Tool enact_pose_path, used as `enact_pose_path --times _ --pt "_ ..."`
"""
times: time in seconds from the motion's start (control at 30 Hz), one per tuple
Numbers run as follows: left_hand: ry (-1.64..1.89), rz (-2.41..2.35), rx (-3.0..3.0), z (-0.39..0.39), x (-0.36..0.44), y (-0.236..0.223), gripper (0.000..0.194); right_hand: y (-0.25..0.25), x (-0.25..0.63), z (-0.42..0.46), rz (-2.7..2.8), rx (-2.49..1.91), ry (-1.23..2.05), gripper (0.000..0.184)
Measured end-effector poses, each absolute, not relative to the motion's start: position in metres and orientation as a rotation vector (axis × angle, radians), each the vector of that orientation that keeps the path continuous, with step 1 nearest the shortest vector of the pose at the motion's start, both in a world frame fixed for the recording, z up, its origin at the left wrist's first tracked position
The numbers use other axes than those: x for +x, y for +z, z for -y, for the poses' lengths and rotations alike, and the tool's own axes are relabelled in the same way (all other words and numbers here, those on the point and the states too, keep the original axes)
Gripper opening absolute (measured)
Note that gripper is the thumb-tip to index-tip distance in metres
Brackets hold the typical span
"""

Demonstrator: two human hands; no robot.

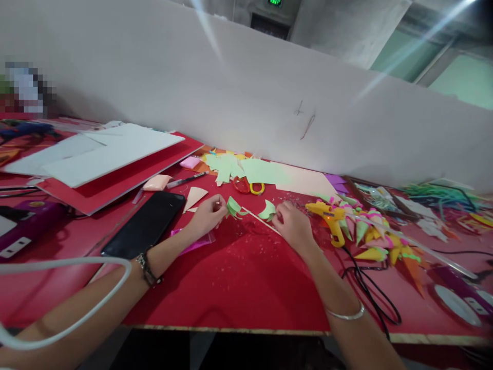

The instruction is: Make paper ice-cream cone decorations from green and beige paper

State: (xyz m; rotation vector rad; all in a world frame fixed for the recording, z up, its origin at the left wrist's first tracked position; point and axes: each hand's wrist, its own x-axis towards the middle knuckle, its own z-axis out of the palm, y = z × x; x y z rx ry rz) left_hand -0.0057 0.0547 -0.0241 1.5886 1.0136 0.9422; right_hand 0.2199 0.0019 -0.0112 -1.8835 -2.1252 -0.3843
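Note:
My left hand (209,218) pinches a small curled piece of light green paper (233,206) between thumb and fingertips. To its right, my right hand (293,224) is closed, with another light green paper piece (266,210) at its fingertips. A thin pale stick (261,221) slants from between the hands towards the right hand; whether that hand grips it too, I cannot tell. Cream paper pieces (195,197) lie just behind my left hand. Beyond both hands rest scissors with red and yellow handles (257,188), their blades hidden under green paper sheets (257,170).
A black phone (145,224) lies left on the red table (239,293), near white boards (115,151). On the right are a yellow glue gun (327,218), its black cord (367,288) and several coloured paper cones (375,239). A grey partition (231,92) closes the back.

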Motion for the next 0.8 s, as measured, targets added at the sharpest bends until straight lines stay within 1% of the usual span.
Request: enact_pose_path --times 0.07,0.13,0.2,0.3,0.47,0.6,0.67,0.8 --pt "0.950 -1.014 1.582 -0.055 -0.006 -0.025 0.007 -0.006 0.212 0.002 2.332 -1.654 -0.637 0.012" --pt "0.969 -1.019 1.553 -0.056 -0.006 -0.025 0.008 -0.003 0.203 0.007 2.491 -1.413 -0.806 0.017" --pt "1.015 -1.036 1.487 -0.056 -0.007 -0.024 0.008 -0.004 0.196 0.012 2.584 -1.229 -0.877 0.020" --pt "1.102 -1.054 1.372 -0.058 -0.007 -0.022 0.008 -0.007 0.187 0.019 2.666 -1.051 -0.836 0.022" --pt "1.157 -1.035 1.304 -0.059 -0.008 -0.021 0.011 -0.011 0.180 0.023 2.696 -0.910 -0.539 0.019" --pt "1.171 -1.029 1.286 -0.059 -0.007 -0.021 0.011 -0.009 0.180 0.024 2.439 -1.075 -0.158 0.021" --pt "1.166 -1.026 1.288 -0.059 -0.007 -0.021 0.011 -0.008 0.181 0.024 2.303 -1.161 0.033 0.018" --pt "1.168 -1.027 1.281 -0.058 -0.007 -0.020 0.011 -0.005 0.181 0.025 2.240 -1.151 0.347 0.015"
